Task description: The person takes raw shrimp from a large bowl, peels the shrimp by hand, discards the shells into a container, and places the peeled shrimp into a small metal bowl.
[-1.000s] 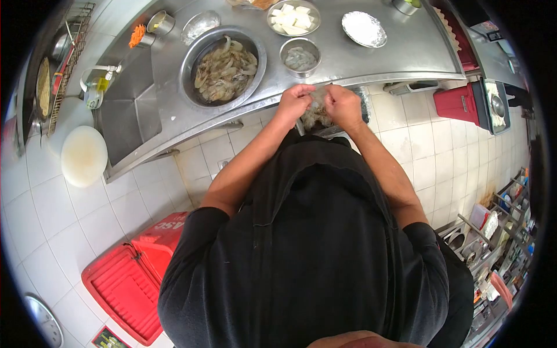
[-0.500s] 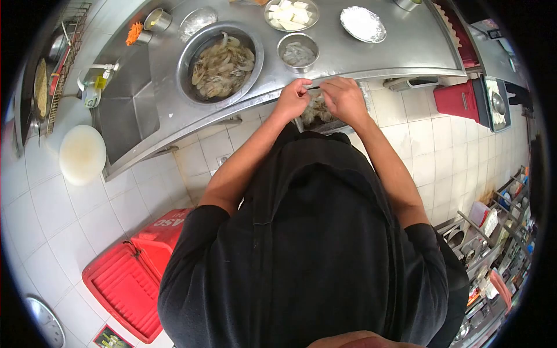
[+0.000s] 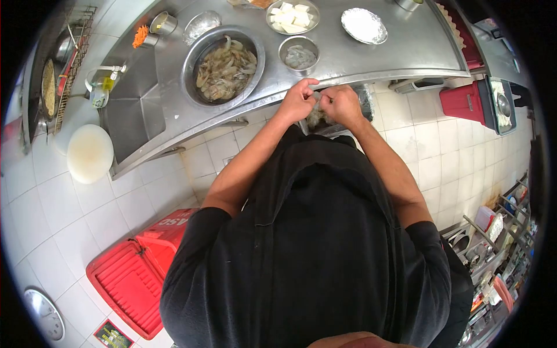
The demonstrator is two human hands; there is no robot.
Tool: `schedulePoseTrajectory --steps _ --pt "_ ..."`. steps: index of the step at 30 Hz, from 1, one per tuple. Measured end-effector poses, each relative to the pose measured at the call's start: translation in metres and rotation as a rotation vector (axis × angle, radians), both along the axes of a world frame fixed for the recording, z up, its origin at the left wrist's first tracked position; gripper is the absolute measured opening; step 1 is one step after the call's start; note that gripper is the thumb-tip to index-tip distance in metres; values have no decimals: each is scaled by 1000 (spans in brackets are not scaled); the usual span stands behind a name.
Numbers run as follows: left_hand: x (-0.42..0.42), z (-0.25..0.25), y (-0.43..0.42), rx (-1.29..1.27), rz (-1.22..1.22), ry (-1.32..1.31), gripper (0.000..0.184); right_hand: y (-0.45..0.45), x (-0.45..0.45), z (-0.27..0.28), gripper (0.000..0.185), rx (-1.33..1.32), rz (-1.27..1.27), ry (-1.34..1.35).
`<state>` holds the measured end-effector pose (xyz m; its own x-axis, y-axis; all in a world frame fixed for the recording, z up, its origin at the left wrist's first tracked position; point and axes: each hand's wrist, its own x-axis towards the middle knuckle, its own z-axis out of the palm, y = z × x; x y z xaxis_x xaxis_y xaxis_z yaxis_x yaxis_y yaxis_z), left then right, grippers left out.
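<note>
My left hand (image 3: 297,101) is closed in a pinch at the front edge of the steel counter. A small pale shrimp (image 3: 316,94) shows between my two hands, partly covered by fingers. Close on its right, my right hand (image 3: 341,105) is pinched against the same shrimp. Below them, a bin (image 3: 366,98) with a dark liner holds shrimp shells (image 3: 316,119). On the counter just above my left hand stands a small steel bowl (image 3: 299,71) of peeled shrimp (image 3: 300,57). Left of it, a large metal basin (image 3: 187,72) contains many unpeeled shrimp (image 3: 226,69).
Behind the small bowl is a dish of white cubes (image 3: 292,17). A plate of white powder (image 3: 364,26) lies further right. The sink (image 3: 136,116) is at the left, beside a round white board (image 3: 90,153). A red lidded bin (image 3: 130,278) stands on the floor behind.
Both hands stay over the bin, with my fingers shifted slightly and the right hand turned more inward. The pale shrimp shows more between them now. The whole view has shifted a little.
</note>
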<state>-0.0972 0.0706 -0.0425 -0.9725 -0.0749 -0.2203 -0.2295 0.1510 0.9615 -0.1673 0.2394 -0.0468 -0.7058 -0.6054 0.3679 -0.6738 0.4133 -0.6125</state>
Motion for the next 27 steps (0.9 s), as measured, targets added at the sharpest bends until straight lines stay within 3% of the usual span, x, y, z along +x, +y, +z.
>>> schedulePoseTrajectory --steps 2,9,12,15,18,23,24,25,27 --pt "-1 -1 6 -27 -13 11 47 4 1 0 14 22 -97 -251" --pt "-8 -8 35 -156 16 44 46 42 -28 -52 23 -218 -502 -611" --pt "-6 -11 34 -120 77 30 44 72 -48 -61 22 -378 -528 -568" --pt "-7 -7 28 -29 162 71 39 93 -49 -63 20 -59 -368 -221" --pt "-17 8 10 -157 209 73 39 95 -43 -65 21 187 -195 -59" --pt "-46 23 -30 -423 308 414 40 66 -13 -40 29 6 -293 -197" --pt "-49 38 -36 -591 228 390 40 57 -11 -35 28 9 -275 -173" --pt "-53 35 -44 -688 184 569 39 49 -10 -28 28 14 -258 -152" --pt "-50 30 -57 -722 88 509 38 26 -6 -10 26 -16 -239 -174"
